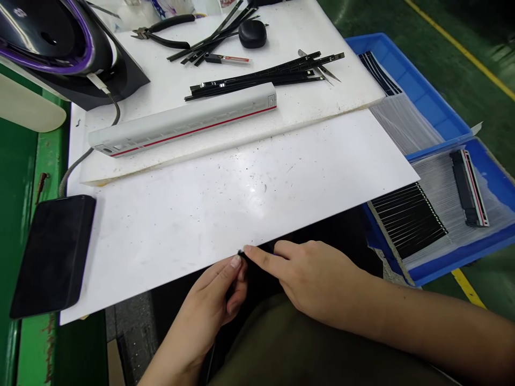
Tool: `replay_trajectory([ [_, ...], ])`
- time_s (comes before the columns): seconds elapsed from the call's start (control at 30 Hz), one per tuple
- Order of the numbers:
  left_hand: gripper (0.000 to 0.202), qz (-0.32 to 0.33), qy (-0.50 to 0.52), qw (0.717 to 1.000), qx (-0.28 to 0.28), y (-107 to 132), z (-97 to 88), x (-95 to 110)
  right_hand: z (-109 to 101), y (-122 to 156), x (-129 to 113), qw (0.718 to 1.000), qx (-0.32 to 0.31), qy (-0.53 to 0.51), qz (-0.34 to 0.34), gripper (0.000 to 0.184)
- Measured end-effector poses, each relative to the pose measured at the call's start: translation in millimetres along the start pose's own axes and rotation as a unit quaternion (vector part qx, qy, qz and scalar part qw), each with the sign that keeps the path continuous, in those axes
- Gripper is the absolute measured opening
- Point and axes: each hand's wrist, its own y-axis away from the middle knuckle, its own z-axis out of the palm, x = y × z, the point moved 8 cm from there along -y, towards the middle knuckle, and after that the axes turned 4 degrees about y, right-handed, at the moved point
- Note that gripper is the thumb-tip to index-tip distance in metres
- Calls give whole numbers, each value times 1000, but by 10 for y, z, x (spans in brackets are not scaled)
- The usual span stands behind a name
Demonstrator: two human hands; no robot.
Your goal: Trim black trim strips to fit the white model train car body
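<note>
Lower centre of the frame, at the near edge of the bench (225, 214): the left hand (215, 295) pinches a small dark piece (240, 252) between thumb and fingertips, its grip narrow. Most of the piece is hidden; its direction and long axis cannot be told. The right hand (309, 273) extends its index finger to the piece from the right, other fingers curled; whether its grip encloses anything cannot be told.

Left edge: a black slab (52, 252), long axis slanting from lower left to upper right.

Right: a blue tray (475, 259) bearing black strips and a short bar (469, 187), the bar slanting from upper left to lower right.

Upper centre: a white shell (185, 123) with a red line, long axis rising from left to right; the marks at its ends are too small to read. Beyond it, loose strips (257, 76) lie roughly parallel.

Upper left: cutters (169, 42), and a black device (44, 32) with a purple rim, its pale emblem unreadable.
</note>
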Motion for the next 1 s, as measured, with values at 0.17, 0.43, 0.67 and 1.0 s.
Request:
replay_trajectory([
  [0.17,44,12,-9,1000,10,18,0,12,11,19,-18,1000,9,14,8,72],
  [0.43,40,15,-18,1000,14,36,9,34,50,20,28,999,2,-7,33,69],
  [0.67,39,-12,-11,1000,9,40,0,28,2,10,27,998,-14,-45,35,66],
  [1.0,44,-10,-4,1000,7,28,0,-1,9,-5,0,999,-9,-37,28,69],
])
